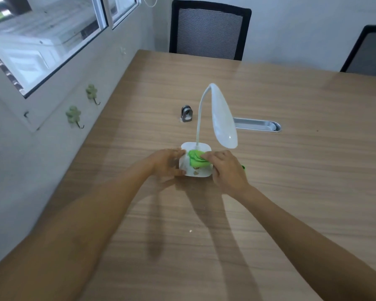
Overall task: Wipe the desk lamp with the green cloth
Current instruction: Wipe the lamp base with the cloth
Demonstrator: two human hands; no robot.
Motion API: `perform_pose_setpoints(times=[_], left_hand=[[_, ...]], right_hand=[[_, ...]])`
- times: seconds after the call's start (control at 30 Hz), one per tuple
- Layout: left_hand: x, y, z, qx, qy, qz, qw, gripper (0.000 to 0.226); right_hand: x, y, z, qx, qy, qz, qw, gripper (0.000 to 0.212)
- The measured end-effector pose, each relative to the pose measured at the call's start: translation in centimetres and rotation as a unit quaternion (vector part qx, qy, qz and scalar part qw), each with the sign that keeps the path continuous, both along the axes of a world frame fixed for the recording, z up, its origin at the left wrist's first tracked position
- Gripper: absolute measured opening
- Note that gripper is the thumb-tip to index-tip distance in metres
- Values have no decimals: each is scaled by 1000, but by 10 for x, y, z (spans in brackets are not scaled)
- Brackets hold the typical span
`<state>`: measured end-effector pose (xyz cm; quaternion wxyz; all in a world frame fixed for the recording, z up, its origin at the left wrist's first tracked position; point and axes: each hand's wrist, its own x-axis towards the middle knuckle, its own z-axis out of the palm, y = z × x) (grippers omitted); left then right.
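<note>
A wooden table (269, 192) fills most of the view, set against a pale wall with a window (41, 40) on the left. Two black mesh chairs (208, 29) stand at its far edge. Set into the tabletop is a long metal cable tray (258, 125); what lies inside it cannot be made out. Near it, a small metal fitting (186, 114) stands upright on the table.

The white desk lamp (223, 118) stands in the middle of the table, its thin neck rising from a rounded square base (193, 171) and its head bending down toward the person. The left hand (168, 162) curls around the base's left edge, fingers and thumb closed on it. The right hand (227, 168) rests on the right side of the base, fingers bent and pressing the bunched green cloth (197, 160) down onto the base's top. Two green clover-shaped hooks (74, 115) are stuck on the wall below the window.
</note>
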<state>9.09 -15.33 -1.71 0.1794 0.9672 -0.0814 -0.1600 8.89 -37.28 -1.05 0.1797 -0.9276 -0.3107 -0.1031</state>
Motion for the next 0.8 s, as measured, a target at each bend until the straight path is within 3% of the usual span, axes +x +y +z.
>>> perform_pose_setpoints(times=[0.17, 0.3, 0.4, 0.6, 0.7, 0.8], left_hand=[[-1, -1, 6, -30, -12, 5, 999, 79], [-3, -1, 4, -67, -14, 15, 998, 77], [-2, -2, 2, -82, 8, 31, 996, 82], [2, 0, 0, -9, -2, 25, 1000, 89], [0, -1, 1, -1, -2, 19, 1000, 89], [3, 0, 1, -8, 5, 25, 1000, 91]], right_hand=[[33, 27, 5, -45, 80, -22, 996, 65], [20, 27, 3, -108, 112, 4, 988, 48], [-1, 8, -4, -85, 90, 1, 992, 54], [-24, -21, -4, -49, 49, 59, 996, 55], [0, -12, 5, -10, 21, -5, 1000, 49], [22, 3, 6, -26, 67, -56, 996, 50]])
